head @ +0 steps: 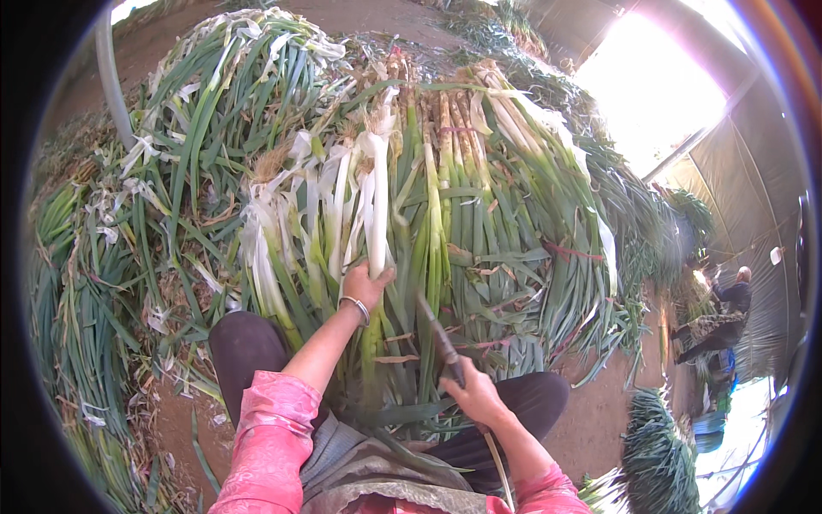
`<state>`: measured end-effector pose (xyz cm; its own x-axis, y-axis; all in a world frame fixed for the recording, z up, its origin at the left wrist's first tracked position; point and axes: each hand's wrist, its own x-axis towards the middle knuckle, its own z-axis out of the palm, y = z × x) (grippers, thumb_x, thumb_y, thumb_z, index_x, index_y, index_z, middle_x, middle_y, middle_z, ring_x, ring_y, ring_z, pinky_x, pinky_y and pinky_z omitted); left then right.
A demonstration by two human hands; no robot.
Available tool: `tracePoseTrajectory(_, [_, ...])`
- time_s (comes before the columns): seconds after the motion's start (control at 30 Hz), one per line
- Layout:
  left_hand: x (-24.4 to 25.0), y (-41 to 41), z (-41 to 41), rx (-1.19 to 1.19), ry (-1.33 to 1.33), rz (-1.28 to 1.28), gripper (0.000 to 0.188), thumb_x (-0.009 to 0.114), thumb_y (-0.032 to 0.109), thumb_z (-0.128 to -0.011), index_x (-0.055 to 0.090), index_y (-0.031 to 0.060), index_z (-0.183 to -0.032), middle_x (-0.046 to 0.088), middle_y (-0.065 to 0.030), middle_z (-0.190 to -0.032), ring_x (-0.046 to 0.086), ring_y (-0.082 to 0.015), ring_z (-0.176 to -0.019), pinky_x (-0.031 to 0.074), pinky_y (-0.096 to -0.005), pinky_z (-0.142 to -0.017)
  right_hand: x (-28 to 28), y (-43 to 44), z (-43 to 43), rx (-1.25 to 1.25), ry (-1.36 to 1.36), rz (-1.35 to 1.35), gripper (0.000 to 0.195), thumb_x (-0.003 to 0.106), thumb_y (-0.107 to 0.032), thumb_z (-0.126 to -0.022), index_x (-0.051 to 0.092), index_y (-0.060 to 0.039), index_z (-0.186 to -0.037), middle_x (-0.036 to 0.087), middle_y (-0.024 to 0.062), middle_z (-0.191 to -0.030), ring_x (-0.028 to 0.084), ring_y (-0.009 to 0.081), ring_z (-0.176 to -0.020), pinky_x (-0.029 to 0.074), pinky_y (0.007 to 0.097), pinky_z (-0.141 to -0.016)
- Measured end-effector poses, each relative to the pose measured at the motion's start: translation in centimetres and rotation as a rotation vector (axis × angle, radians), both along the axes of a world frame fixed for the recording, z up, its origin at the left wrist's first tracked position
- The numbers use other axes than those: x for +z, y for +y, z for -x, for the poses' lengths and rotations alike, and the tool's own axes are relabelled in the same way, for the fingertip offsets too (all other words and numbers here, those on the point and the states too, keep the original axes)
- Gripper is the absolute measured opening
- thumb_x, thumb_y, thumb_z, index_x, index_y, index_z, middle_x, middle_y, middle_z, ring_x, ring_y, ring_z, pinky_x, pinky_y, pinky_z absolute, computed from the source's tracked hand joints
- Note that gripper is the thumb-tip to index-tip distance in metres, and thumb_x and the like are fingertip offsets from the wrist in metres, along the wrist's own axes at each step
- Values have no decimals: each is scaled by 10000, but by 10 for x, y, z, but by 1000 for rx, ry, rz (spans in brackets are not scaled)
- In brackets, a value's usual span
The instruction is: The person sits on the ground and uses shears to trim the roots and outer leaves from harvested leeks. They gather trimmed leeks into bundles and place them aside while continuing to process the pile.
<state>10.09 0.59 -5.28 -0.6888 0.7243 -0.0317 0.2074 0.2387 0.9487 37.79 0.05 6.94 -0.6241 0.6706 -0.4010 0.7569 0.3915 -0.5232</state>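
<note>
My left hand (366, 288) grips the stalk of a large green onion (379, 218), whose peeled white end points away from me. In my right hand (474, 393) is a handheld tool (443, 340) with a dark grip and a narrow tip; a pale hose or cord (498, 466) runs from its rear end. The tip is beside the held onion, over green leaves. Left of my left hand lie green onions with white stalks and loose skins (266, 250). Beyond the tool lie unpeeled green onions with soil-stained stalks (457, 138), bound with a reddish tie.
Large heaps of green onions lie at the left (218, 109) and along the right (616, 212). A metal pole (112, 77) stands at upper left. Another bundle (661, 450) lies on the earth floor at lower right. At far right, a person in dark clothes (732, 308) sits by more onions.
</note>
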Motion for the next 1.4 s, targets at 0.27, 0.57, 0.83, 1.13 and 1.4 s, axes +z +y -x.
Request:
tracePoseTrajectory(0.27, [-34, 14, 33, 81, -40, -193, 547, 693, 299, -819, 492, 28, -1250, 668, -151, -888, 644, -245, -736, 502, -368, -659, 12, 59, 28, -59, 291, -16, 461, 615, -284, -853, 450, -11, -1186, 616, 260, -867, 606, 426, -847, 467, 436, -740])
tracePoseTrajectory(0.57, [-15, 17, 7, -24, -475, -288, 903, 695, -63, -692, 190, 103, -1422, 426, -179, -1317, 588, -230, -939, 505, -350, -831, -12, 59, 43, 83, 228, 155, 516, 605, -334, -857, 425, -19, -1223, 615, 267, -891, 600, 433, -876, 457, 444, -746])
tracePoseTrajectory(0.83, [-23, 17, 7, 46, -399, -290, 509, 537, -105, -744, 416, -14, -1230, 479, -166, -1256, 546, -242, -1078, 444, -314, -926, -10, 56, 11, 59, 258, 179, 444, 606, -314, -864, 432, -32, -1159, 591, 231, -763, 596, 417, -764, 451, 445, -657])
tracePoseTrajectory(1.13, [-21, -8, -22, 486, 169, -182, 539, 468, -138, -733, 396, -11, -1252, 439, -218, -1169, 547, -340, -1036, 464, -381, -897, -19, 51, 0, 178, 134, 119, 450, 587, -351, -861, 437, -29, -1137, 616, 261, -827, 595, 453, -832, 457, 478, -706])
tracePoseTrajectory(1.4, [27, 55, -43, 53, 573, -171, 324, 485, -13, -812, 495, -43, -1135, 554, -224, -1112, 555, -409, -994, 465, -444, -863, 4, 115, 46, -10, 358, 24, 473, 598, -345, -852, 457, -6, -1151, 617, 278, -887, 583, 460, -897, 452, 478, -762])
